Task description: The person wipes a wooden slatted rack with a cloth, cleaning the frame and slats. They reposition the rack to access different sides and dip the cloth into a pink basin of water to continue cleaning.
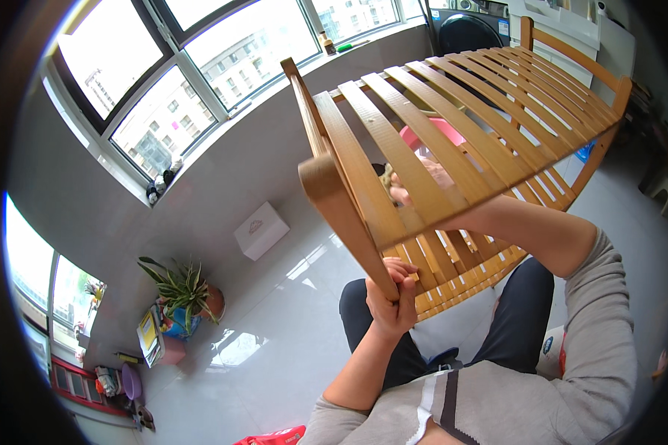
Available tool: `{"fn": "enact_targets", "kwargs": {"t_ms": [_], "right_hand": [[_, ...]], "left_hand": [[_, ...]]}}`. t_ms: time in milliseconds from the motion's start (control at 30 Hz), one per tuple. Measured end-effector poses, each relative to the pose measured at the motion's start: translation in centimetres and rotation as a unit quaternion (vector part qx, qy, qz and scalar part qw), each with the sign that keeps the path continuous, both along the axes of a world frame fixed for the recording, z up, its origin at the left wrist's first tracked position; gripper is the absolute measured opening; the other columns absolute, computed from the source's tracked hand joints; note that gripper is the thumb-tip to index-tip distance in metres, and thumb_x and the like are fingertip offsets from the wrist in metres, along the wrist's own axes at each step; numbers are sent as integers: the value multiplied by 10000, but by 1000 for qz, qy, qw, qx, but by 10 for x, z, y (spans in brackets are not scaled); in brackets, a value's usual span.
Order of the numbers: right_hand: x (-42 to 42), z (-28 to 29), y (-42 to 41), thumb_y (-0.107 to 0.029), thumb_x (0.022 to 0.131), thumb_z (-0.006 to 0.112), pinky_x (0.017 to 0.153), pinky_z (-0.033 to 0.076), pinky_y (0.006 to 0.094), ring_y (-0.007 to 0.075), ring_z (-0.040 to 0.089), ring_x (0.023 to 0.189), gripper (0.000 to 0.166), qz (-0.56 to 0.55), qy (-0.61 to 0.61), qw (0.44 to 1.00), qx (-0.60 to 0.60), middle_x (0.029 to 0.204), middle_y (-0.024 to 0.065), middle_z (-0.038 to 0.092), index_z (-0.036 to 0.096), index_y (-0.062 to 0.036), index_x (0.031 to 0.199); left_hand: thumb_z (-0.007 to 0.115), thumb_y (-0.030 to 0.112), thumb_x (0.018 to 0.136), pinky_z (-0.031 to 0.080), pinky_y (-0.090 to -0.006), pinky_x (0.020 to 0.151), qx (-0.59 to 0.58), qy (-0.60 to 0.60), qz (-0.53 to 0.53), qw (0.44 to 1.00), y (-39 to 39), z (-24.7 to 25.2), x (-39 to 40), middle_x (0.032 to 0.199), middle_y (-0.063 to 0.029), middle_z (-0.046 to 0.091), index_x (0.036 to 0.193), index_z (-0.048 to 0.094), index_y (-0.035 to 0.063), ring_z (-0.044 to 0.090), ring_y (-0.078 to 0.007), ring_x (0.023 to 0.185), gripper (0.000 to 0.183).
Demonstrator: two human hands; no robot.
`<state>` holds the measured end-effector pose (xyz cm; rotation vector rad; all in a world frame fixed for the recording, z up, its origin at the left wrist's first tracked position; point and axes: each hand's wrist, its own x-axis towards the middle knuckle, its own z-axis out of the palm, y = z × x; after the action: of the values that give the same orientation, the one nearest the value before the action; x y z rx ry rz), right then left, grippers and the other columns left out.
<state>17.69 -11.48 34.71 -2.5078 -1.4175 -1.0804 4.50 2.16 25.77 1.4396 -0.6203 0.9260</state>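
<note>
A slatted wooden rack (479,161) with two visible tiers stands tilted before me, its lower slatted tier (451,267) reaching over my knees. My left hand (392,300) grips the foot of the near curved end post (348,222), thumb and fingers wrapped around the wood. Between the tiers, my right hand (437,173) is partly hidden by the upper slats. Its fingers are closed on a small tan, cloth-like thing (387,179), whose exact kind is unclear. Beyond the slats shows a pink basin (448,130), partly covered.
A white box (261,231) lies on the tiled floor by the wall. Further left are a potted snake plant (183,292), a pink bin (172,350) with papers on it, and a purple basin (131,381). A small bottle (327,43) stands on the windowsill. A red bag (275,436) lies below.
</note>
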Motion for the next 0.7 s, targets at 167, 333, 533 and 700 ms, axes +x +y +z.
{"fn": "enact_targets", "kwargs": {"t_ms": [167, 333, 533, 700], "right_hand": [[-8, 50, 31, -223, 779, 709, 686, 514, 343, 172, 629, 802, 202, 28, 229, 965, -122, 882, 9, 638, 640, -101, 924], [69, -11, 28, -275, 915, 603, 694, 548, 303, 161, 652, 760, 234, 225, 456, 832, 220, 857, 13, 638, 581, -78, 1039], [68, -28, 42, -269, 943, 545, 655, 545, 251, 102, 632, 721, 194, 202, 529, 795, 218, 791, -1, 606, 575, -82, 985], [75, 6, 29, -268, 944, 547, 661, 539, 252, 103, 624, 726, 190, 174, 519, 824, 150, 798, -1, 603, 580, -84, 979]], "left_hand": [[576, -16, 894, 478, -378, 785, 21, 37, 79, 996, 26, -6, -11, 821, -94, 545, 942, 431, 31, 617, -222, 774, 159], [590, 9, 900, 466, -385, 819, 14, 47, 67, 997, 16, -6, -7, 812, -85, 554, 941, 434, 43, 617, -211, 768, 165], [582, 137, 935, 436, -382, 864, -9, 60, 58, 996, 19, -6, -9, 812, -68, 575, 929, 456, 63, 610, -193, 799, 147], [582, 123, 933, 438, -382, 855, -14, 65, 63, 996, 18, -8, -9, 808, -69, 574, 928, 454, 63, 612, -194, 795, 142]]}}
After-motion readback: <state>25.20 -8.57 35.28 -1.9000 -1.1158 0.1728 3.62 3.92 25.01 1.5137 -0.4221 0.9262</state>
